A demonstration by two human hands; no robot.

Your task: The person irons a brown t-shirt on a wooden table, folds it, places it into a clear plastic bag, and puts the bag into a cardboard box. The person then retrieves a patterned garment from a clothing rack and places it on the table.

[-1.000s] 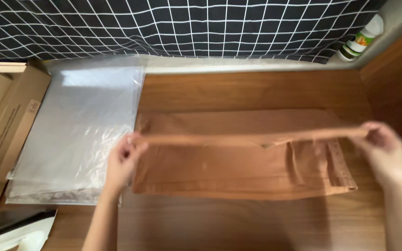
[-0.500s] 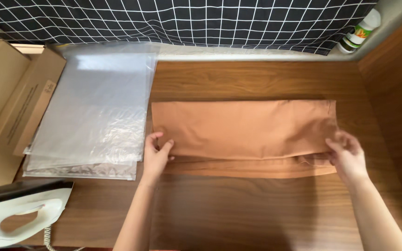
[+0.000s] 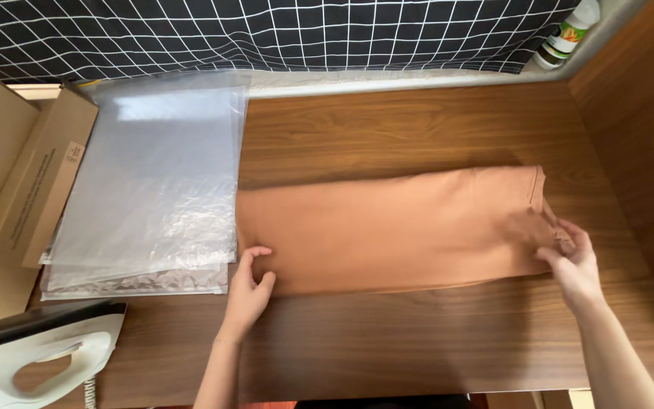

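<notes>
The brown garment [image 3: 395, 231], lifted a second ago, now lies folded flat on the desk [image 3: 418, 348], left hand [image 3: 250, 291] and right hand [image 3: 573, 261] pressing its ends with loose, open grips.

A rust-brown cloth [image 3: 395, 231], folded into a long flat rectangle, lies lengthwise across the middle of the wooden table [image 3: 418, 348], slightly tilted.
</notes>
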